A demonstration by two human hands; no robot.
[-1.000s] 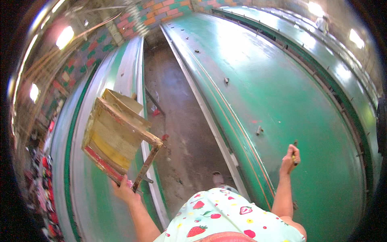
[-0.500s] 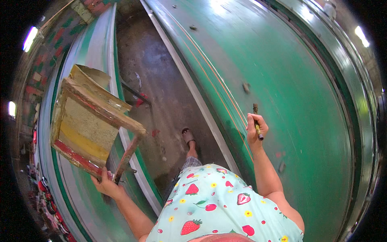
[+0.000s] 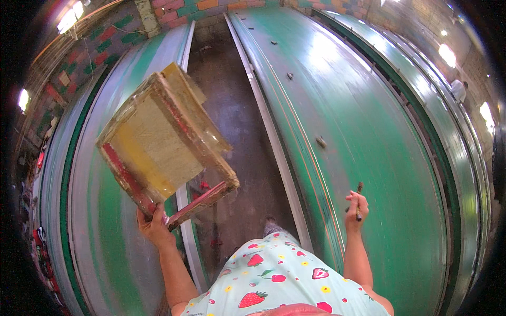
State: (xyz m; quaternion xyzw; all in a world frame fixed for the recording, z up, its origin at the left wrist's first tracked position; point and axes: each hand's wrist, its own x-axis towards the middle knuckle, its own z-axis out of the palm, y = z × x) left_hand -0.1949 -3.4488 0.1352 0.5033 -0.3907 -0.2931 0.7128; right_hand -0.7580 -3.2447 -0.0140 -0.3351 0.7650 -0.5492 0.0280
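Note:
My left hand (image 3: 154, 227) grips the lower corner of a wooden screen printing frame (image 3: 171, 138). The frame is held up and tilted over the gap between two long tables. Its wood is worn and stained red and brown, and its pale mesh carries a yellow band. A stiff yellowish sheet (image 3: 184, 87) stands out along the far side. Over the right table, my right hand (image 3: 357, 209) is closed around a short, thin, dark stick (image 3: 360, 187), which points upward; whether it is a brush or a marker I cannot tell.
Long green-stained tables run away on the left (image 3: 113, 210) and right (image 3: 390, 174). Thin cords (image 3: 295, 129) follow the right table's near edge, beside several small dark lumps (image 3: 321, 141). A concrete aisle (image 3: 221, 100) lies between. A person (image 3: 458, 90) is at the far right.
My view has shifted forward along the aisle. The printing frame has swung up and right in the picture, still in my left hand. My right hand sits lower, still holding the stick.

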